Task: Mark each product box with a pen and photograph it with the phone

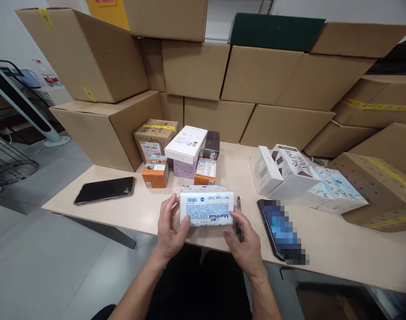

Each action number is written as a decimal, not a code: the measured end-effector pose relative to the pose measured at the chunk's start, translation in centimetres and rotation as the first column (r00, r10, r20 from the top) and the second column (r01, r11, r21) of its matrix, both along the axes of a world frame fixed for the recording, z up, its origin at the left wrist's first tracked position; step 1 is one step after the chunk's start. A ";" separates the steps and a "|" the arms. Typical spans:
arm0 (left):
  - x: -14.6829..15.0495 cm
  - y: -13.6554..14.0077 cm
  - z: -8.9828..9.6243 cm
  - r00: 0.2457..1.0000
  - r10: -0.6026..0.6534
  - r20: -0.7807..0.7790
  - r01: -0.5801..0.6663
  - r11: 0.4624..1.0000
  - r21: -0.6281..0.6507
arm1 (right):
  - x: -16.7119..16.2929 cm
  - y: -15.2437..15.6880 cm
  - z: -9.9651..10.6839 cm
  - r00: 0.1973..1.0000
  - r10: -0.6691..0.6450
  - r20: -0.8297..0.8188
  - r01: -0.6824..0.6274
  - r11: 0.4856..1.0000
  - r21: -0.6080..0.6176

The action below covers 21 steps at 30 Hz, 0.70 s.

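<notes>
A white soft pack of tissues with blue print and "Manhua" upside down is at the front edge of the table, between my hands. My left hand grips its left end, the thumb on the printed face and the fingers round the side. At the right end, my right hand holds the pack with its fingers, while its thumb is below, apart from the print. Partly behind my right hand lies a dark marker pen.
Small boxes stand beyond the pack: two orange boxes, a white box on a lilac one. A phone lies left, a dark device right. White boxes and another tissue pack stand right. Large cartons wall the back.
</notes>
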<state>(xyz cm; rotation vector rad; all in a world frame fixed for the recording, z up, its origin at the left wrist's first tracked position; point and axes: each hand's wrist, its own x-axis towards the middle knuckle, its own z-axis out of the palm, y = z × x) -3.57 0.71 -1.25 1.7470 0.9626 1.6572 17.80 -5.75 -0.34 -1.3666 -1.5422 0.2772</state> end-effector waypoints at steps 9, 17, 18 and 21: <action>-0.1 0.0 0.1 0.998 0.017 -0.064 -0.014 0.999 0.048 | -0.1 0.0 0.2 0.999 -0.029 0.013 0.029 1.000 -0.010; -0.2 -0.1 1.0 0.953 0.122 -0.277 -0.074 0.981 0.177 | -0.1 0.2 0.1 0.996 -0.083 0.008 0.083 0.997 -0.002; -0.2 -0.2 1.1 0.947 0.136 -0.291 -0.078 0.977 0.201 | -0.1 0.2 0.0 0.996 -0.087 -0.009 0.087 0.996 0.007; 0.0 -0.3 1.6 0.939 0.142 -0.312 -0.067 0.969 0.239 | -0.2 0.1 -0.6 0.987 -0.111 -0.115 0.117 0.992 0.049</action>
